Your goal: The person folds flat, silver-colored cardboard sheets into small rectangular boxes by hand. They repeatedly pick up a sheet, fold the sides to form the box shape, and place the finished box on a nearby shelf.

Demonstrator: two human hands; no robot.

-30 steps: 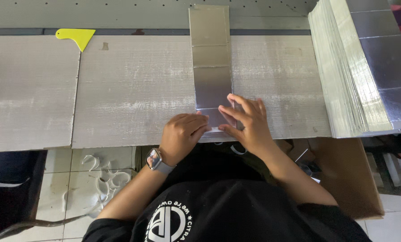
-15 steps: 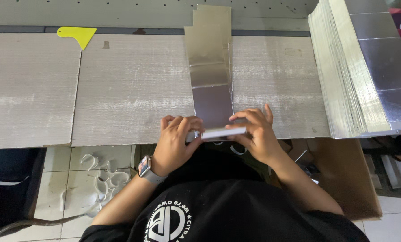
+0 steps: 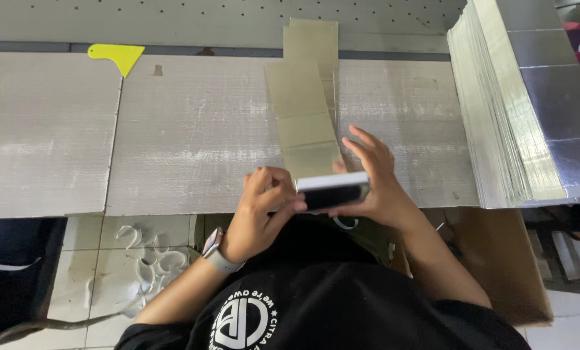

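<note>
Just below the middle of the frame, both hands are working on one strip [image 3: 306, 113] of foil-faced card. The left hand [image 3: 262, 210] is curling its fingers [image 3: 278, 188] in, fingertips and thumb pinching the left end of the strip's folded near end. The right hand [image 3: 374, 185] is cupping the right end from behind: its fingers [image 3: 368, 144] are spreading half open and fanning upward, with the thumb tucked under the fold, so the hand is gripping rather than lying flat.

The folded end is standing up toward the camera as a narrow bar, white along its top edge and dark on its face. The rest of the strip is lying flat on the table [image 3: 193, 129], running from the hands up to the top centre of the frame. It is looking dull gold-grey, with cross creases dividing it into panels.

A yellow scraper [image 3: 116, 56] is lying at the upper left. A stack [image 3: 497, 110] of silver sheets is sitting at the right edge. A watch [image 3: 217, 254] is sitting on the left wrist.
</note>
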